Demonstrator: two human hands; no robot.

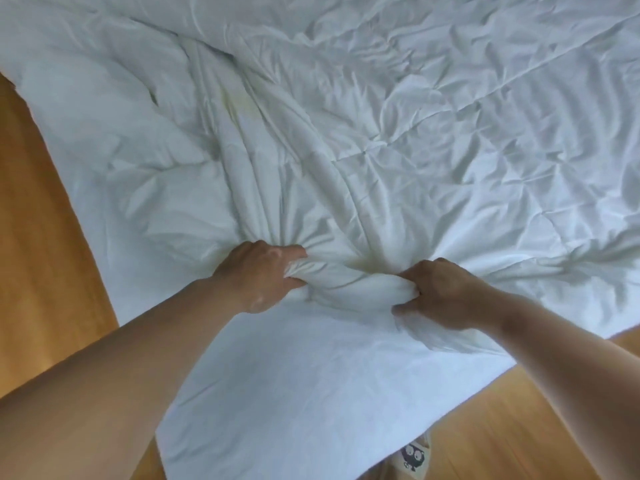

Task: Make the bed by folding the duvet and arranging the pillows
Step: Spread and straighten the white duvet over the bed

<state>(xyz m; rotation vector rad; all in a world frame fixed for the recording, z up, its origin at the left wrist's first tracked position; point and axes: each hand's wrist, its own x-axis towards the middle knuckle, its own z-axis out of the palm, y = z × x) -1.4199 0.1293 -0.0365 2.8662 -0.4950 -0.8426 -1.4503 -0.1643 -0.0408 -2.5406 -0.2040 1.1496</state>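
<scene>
1. White, crumpled cotton-like duvet (346, 116) is spreading across nearly the whole view, its creases running down toward the two hands near the lower middle.
2. The person's left hand (258, 277) is closing tightly on a bunched fold of the white duvet, fingers curled over the top and thumb tucked beneath, with cloth filling the fist.
3. The right hand (446, 296) is gripping the same gathered ridge just beside it, fingers wrapped around a thick roll of fabric, so both fists are clenching full handfuls with a short hump of cloth between them.
4. Both bare forearms are reaching in from the bottom corners, the left one crossing over the duvet's near edge.
5. A smoother corner of the duvet is hanging down below the hands toward the person, covering part of the floor.
6. Warm orange-brown wooden flooring (38, 220) is showing along the left side and at the lower right, touching the duvet's edges.
7. A small beige item with a black cartoon face (412, 457) is peeking out under the hanging corner at the bottom; what it is I cannot tell.
8. No container is showing in view.
</scene>
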